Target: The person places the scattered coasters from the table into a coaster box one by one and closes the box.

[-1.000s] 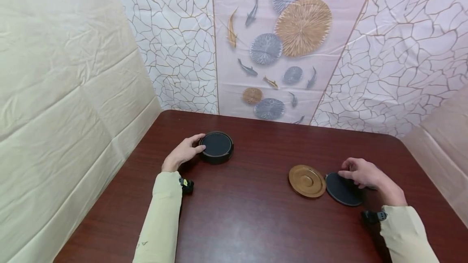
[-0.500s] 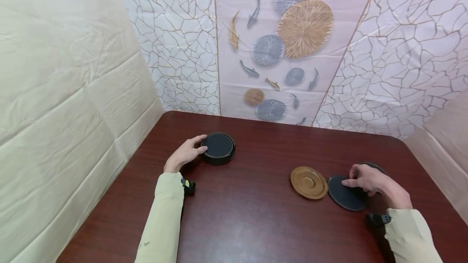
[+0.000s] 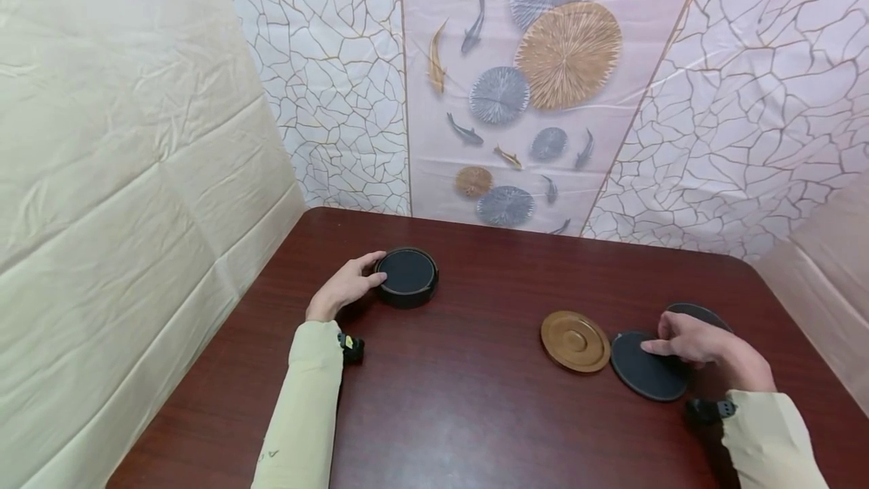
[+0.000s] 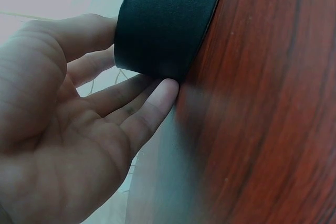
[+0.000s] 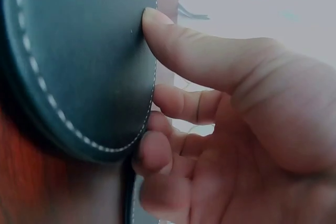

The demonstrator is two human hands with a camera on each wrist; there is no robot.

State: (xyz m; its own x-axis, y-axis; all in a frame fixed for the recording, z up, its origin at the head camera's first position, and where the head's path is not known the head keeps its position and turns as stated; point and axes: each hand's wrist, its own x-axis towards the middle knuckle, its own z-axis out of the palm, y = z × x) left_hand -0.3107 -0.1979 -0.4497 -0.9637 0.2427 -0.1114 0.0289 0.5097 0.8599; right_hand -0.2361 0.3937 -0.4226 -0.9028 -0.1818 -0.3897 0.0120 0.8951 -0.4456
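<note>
At the back left of the table, my left hand [image 3: 348, 285] rests against a round black holder [image 3: 407, 299] with a dark disc [image 3: 406, 270] in its top. Its thumb lies over the upper rim. The other fingers touch the holder's side, with the little finger [image 4: 165, 92] down at its base. To the right, my right hand [image 3: 699, 342] pinches the edge of a black round coaster [image 5: 84, 61] with white stitching. The thumb [image 5: 157, 30] presses on its upper face and curled fingers sit at the edge below. Another dark disc [image 3: 699, 312] shows partly behind this hand.
A brown round plate [image 3: 575, 342] with a ringed centre lies just left of the coaster. The dark red table [image 3: 448, 398] extends between the hands. Pale cloth walls [image 3: 136, 195] rise at the left, back and right.
The right hand has moved slightly right and towards the person, now with its thumb on the coaster, which has shifted a little too. More of the dark disc behind shows. The left hand stays put.
</note>
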